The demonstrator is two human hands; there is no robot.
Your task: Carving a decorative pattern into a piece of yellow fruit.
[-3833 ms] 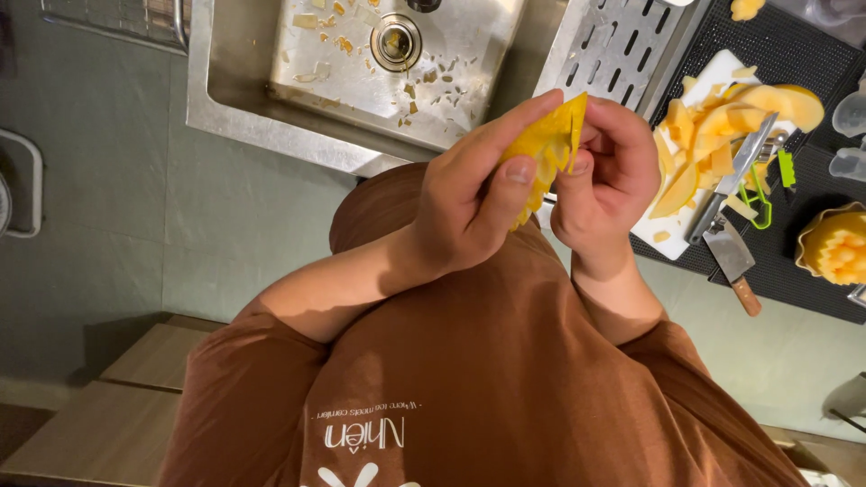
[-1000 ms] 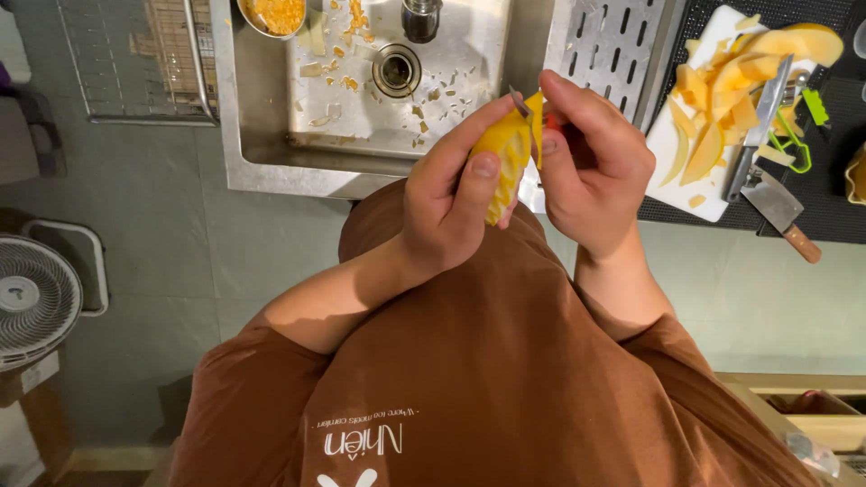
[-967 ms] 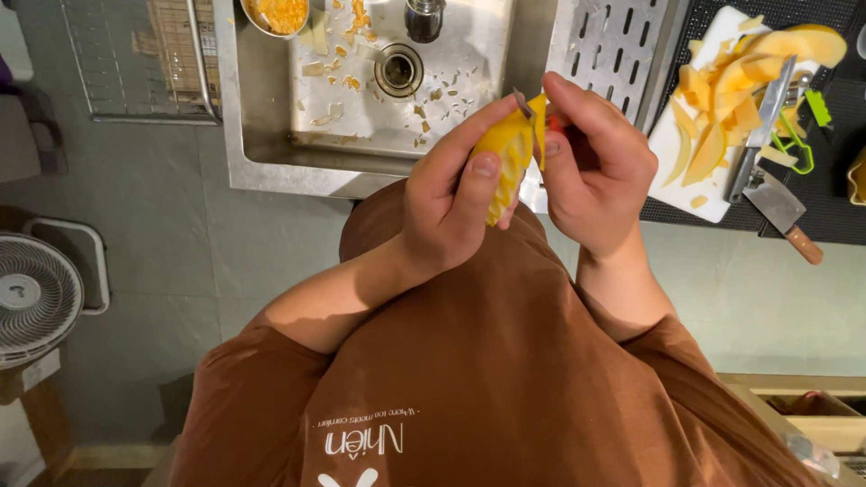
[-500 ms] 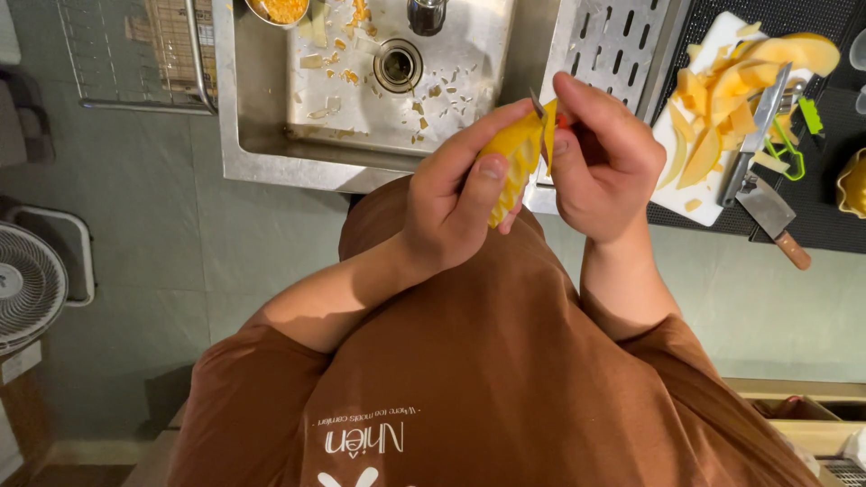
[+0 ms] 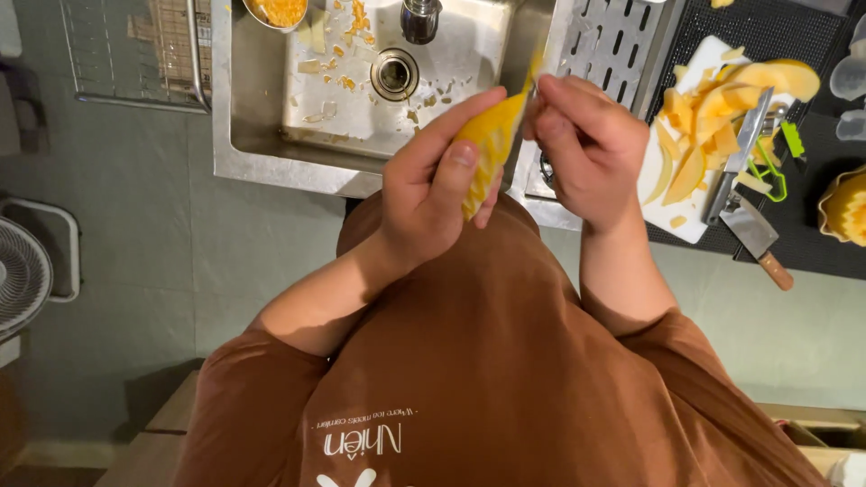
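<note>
Fruit flesh, a yellow wedge [image 5: 487,149], sits in the left hand [image 5: 433,194], whose grip is wrapped round its lower half with the thumb pressed flat on the near face. The right hand [image 5: 582,149] is pinched shut at the wedge's upper tip; a thin strip or small blade may be between its fingertips, but that spot is blurred and cannot be made out. Both hands are raised in front of the person's brown shirt [image 5: 505,379], over the near rim of a steel sink [image 5: 271,153] whose basin is strewn with yellow scraps around the drain [image 5: 394,74]. A steel bowl [image 5: 275,11] of yellow pieces sits at the far edge of the basin.

To the right, on a dark mat on the worktop, a white cutting board [image 5: 677,216] carries a heap of cut fruit slices [image 5: 713,126], with a long knife [image 5: 740,153] lying across them, a cleaver [image 5: 756,239] with a wooden handle just beside, and a green peeler [image 5: 780,167] near them.

Juice looks likely to make the wedge slippery, so a hard pull at the tip could slide it out of the left hand and into the dirty basin. If a blade is indeed held there, the left thumb lies close to its path.
</note>
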